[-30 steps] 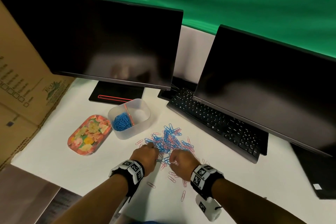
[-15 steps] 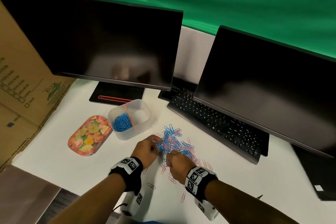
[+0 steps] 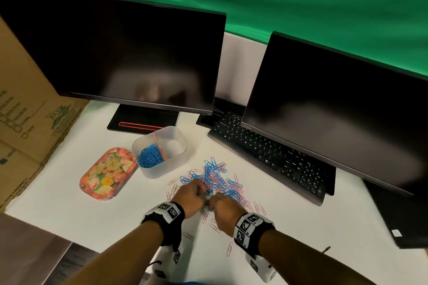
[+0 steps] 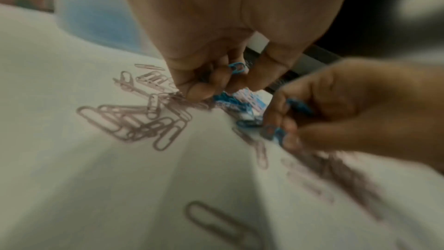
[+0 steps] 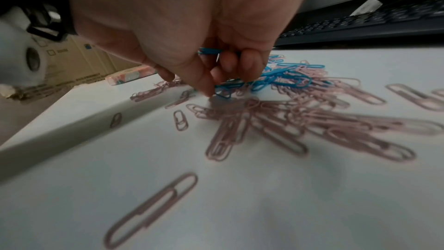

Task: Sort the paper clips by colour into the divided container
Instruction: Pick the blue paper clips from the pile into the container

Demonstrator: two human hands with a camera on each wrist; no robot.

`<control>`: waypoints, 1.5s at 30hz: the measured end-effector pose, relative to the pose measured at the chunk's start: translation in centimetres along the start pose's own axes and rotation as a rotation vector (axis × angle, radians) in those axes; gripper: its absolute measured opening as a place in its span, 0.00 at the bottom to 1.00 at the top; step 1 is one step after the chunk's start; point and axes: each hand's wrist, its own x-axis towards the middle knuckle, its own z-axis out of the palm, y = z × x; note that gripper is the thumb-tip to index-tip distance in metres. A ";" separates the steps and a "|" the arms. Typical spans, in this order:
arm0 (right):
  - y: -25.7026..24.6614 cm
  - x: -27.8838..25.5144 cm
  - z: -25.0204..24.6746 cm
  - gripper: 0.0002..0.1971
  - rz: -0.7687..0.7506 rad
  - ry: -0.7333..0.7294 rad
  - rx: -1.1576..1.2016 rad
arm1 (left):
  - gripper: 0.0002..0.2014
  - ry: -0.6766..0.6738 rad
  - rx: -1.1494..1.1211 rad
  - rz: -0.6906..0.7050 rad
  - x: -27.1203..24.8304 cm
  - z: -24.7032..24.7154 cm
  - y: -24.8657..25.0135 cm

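Centrally, mixed blue and pink paper clips (image 3: pixel 214 180) heaped on white tabletop (image 3: pixel 69 210). Left hand (image 3: pixel 190 199) and right hand (image 3: pixel 223 211) at 6 o'clock of heap, each curled round blue clips (image 4: pixel 236 67). Divided container (image 3: pixel 159 151) at 10 o'clock, blue clips filling its left compartment.

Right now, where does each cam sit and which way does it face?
Head: on the head, looking forward and down at the white table, clip pile, divided container and monitors; both forearms and hands show.
Left wrist: under the left hand, facing along its curled fingers; the right hand enters from the right.
Right wrist: under the right hand, facing the pile and keyboard.
Shared: both wrist views show blue clips among pink clips.
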 end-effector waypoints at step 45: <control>6.4 -1.6 -3.6 0.07 0.418 0.117 0.260 | 0.13 -0.127 -0.547 -0.228 1.8 0.8 4.2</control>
